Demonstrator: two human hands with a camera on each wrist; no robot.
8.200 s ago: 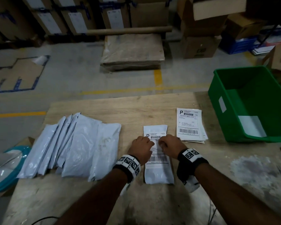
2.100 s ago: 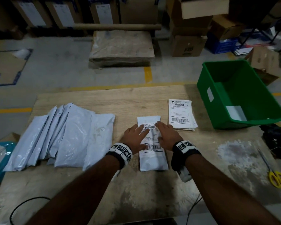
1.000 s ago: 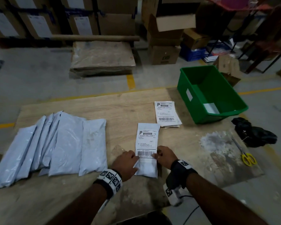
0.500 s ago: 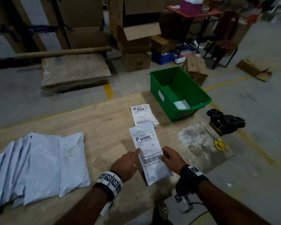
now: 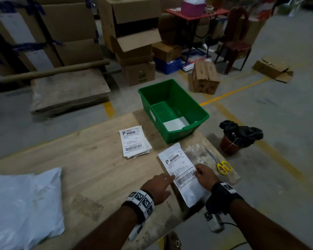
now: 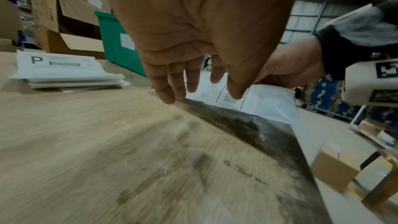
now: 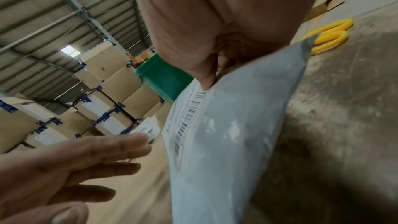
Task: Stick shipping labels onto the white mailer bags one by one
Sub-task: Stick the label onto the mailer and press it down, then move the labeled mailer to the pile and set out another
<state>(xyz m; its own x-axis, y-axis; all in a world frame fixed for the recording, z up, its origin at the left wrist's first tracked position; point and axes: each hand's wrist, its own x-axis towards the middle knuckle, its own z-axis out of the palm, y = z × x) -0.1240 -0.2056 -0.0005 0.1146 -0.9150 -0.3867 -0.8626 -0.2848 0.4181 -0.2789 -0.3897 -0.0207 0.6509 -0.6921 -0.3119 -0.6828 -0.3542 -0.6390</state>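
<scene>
A white mailer bag (image 5: 192, 193) with a shipping label (image 5: 179, 167) stuck on it is lifted off the wooden table (image 5: 90, 168). My right hand (image 5: 203, 175) pinches its right edge, thumb on top (image 7: 206, 74). My left hand (image 5: 158, 183) is open, fingers (image 6: 172, 88) straight, just left of the bag (image 6: 269, 98) and apart from it. A stack of loose labels (image 5: 134, 141) lies further back. Unlabelled mailer bags (image 5: 23, 201) lie at the left.
A green bin (image 5: 172, 109) with a white sheet inside stands at the table's far right corner. Yellow scissors (image 5: 222, 166) lie near the right edge. A pot with a black bag (image 5: 238, 136) and cardboard boxes (image 5: 134, 42) stand on the floor.
My right hand has carried the labelled bag to the right, toward the green bin. My left hand has let go of it and opened. The view has swung right.
</scene>
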